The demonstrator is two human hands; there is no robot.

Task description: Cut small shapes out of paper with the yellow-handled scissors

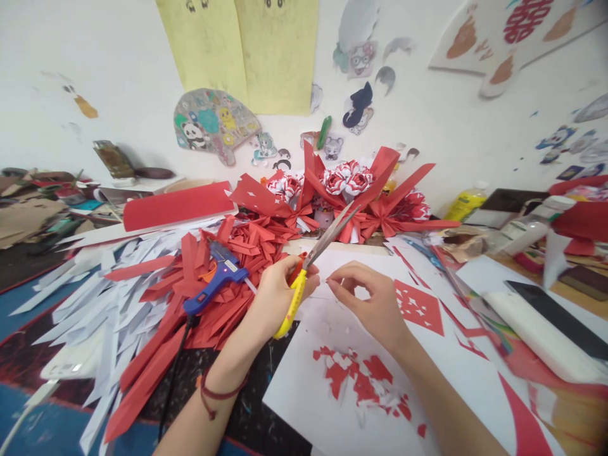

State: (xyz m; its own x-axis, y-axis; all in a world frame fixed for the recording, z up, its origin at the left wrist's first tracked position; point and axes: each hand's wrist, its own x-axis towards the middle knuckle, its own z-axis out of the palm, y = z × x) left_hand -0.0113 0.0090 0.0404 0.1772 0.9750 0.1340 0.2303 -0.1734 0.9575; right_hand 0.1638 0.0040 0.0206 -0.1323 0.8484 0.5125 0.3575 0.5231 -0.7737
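My left hand (273, 294) is closed around a pair of scissors (292, 307) with yellow handles, the long metal blades pointing up and to the right. A bit of red shows by its fingers, too covered to name. Just to the right, my right hand (370, 301) has its thumb and index finger pinched together; whatever is between the tips is too small to make out. Below it, torn red and white paper scraps (365, 385) lie on a white sheet (297, 386). Beside my right wrist lies a red paper piece (427, 310) with star-shaped cut-outs.
A blue glue gun (213, 288) rests on heaped red folded paper strips (166, 342), with white paper strips (118, 278) farther left. Red paper flowers (349, 177) stand against the wall. At right lie a black phone (560, 316) and a clear bottle (527, 225).
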